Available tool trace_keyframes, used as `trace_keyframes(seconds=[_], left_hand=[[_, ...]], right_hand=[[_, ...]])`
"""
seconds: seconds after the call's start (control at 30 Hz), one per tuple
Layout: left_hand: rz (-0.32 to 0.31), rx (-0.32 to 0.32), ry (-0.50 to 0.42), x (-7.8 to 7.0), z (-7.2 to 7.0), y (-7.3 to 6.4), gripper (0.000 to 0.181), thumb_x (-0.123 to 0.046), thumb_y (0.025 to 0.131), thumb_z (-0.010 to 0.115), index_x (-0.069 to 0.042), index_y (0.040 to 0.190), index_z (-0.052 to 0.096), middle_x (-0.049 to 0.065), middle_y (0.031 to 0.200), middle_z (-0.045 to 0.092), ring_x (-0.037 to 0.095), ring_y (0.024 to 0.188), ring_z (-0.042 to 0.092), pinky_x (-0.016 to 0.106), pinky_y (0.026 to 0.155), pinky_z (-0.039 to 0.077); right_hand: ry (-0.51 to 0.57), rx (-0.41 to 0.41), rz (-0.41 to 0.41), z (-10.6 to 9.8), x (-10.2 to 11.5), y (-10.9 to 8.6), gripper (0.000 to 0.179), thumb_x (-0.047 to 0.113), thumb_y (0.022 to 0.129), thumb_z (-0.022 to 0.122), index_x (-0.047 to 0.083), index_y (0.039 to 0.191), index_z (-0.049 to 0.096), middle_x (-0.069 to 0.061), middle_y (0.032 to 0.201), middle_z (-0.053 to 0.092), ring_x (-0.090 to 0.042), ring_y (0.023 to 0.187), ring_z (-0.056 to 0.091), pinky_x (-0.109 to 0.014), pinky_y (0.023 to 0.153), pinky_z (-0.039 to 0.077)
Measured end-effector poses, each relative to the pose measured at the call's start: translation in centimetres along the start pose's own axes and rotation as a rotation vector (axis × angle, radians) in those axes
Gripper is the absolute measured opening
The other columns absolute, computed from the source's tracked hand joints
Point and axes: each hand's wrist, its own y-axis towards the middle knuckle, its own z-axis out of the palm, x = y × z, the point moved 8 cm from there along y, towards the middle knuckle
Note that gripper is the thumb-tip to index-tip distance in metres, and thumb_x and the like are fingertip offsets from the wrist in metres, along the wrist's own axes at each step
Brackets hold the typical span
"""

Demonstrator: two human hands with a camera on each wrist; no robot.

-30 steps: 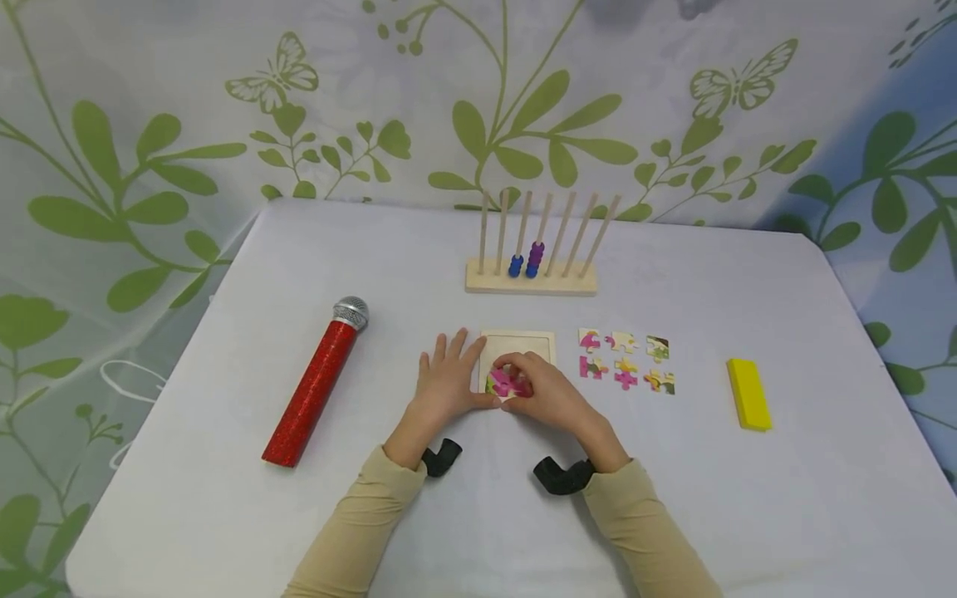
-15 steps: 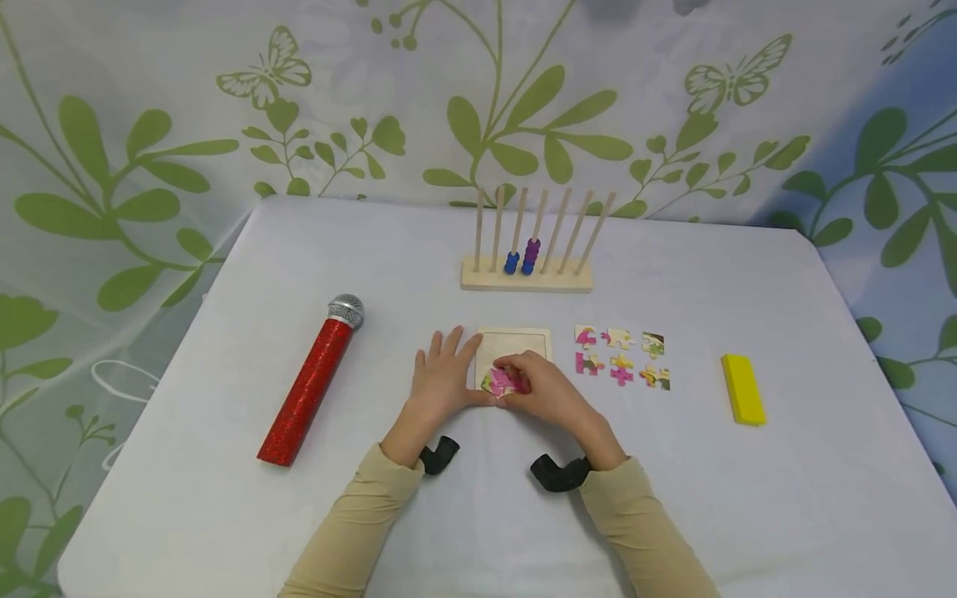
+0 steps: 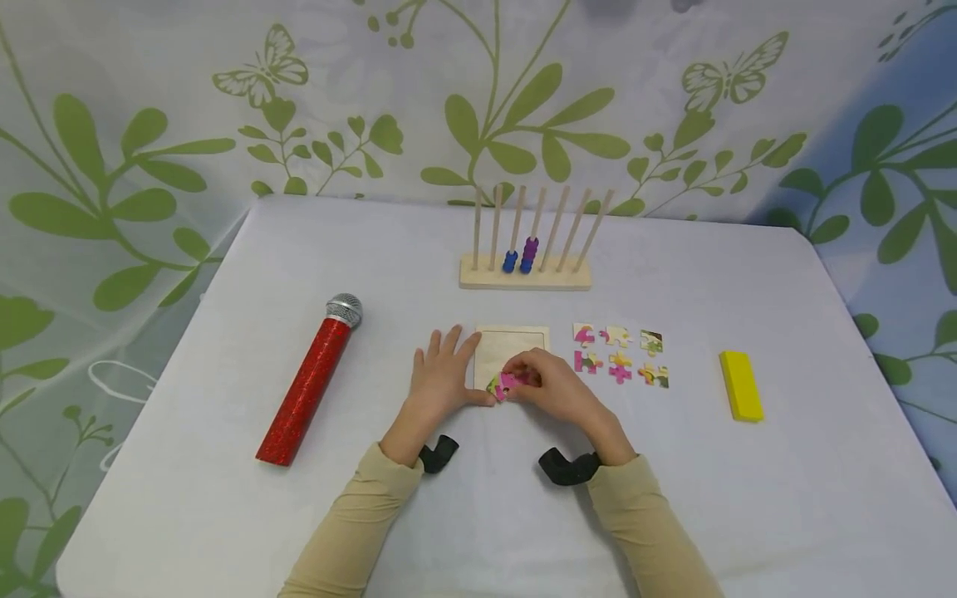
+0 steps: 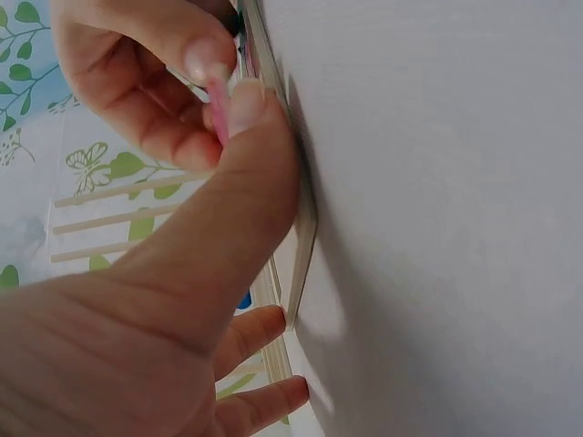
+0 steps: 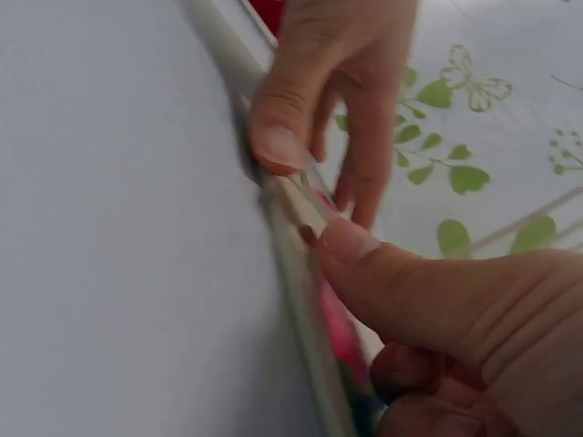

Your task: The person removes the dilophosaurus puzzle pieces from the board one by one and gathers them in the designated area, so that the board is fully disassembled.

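A square wooden puzzle tray (image 3: 493, 345) lies at the middle of the table. My left hand (image 3: 441, 375) rests at its left side, fingers spread and straight, the thumb along the near edge. Over the tray's near part, my right hand (image 3: 557, 387) pinches a pink and green jigsaw piece (image 3: 503, 385) between thumb and fingers. Edge-on, the pink piece (image 4: 219, 107) shows between fingertips and close to the left thumb in the left wrist view. More pink puzzle surface (image 5: 339, 328) appears under the right fingers in the right wrist view, partly hidden by them.
Several loose jigsaw pieces (image 3: 620, 366) lie in two rows right of the tray. Behind stands a wooden peg abacus (image 3: 525, 281) with blue and purple beads. A red microphone (image 3: 306, 390) lies at left, a yellow block (image 3: 741, 386) at right.
My right hand has shifted slightly right and the pinched piece is turned and tilted, its pink face showing differently. The left hand keeps its place on the tray.
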Motion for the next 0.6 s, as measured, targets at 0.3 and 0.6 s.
trace_keyframes(seconds=[0.3,0.6], left_hand=[[-0.02,0.009,-0.026,0.1,0.1,0.1,0.098,-0.053,0.063,0.075,-0.017,0.142,0.03,0.013,0.147,0.02,0.039,0.132,0.014,0.058,0.1,0.019],[-0.028,0.015,-0.032,0.2,0.2,0.1,0.098,-0.053,0.063,0.075,-0.017,0.142,0.03,0.012,0.147,0.02,0.039,0.133,0.013,0.058,0.1,0.018]], right_hand=[[0.026,0.028,0.042,-4.2,-3.7,-3.5,0.026,0.012,0.083,0.066,0.005,0.108,0.063,-0.006,0.102,0.06,-0.018,0.073,0.046,-0.027,0.063,0.04],[0.002,0.022,0.077,-6.0,-5.3,-5.9,0.027,0.006,0.084,0.063,0.006,0.111,0.063,-0.006,0.103,0.057,-0.019,0.076,0.044,-0.025,0.063,0.039]])
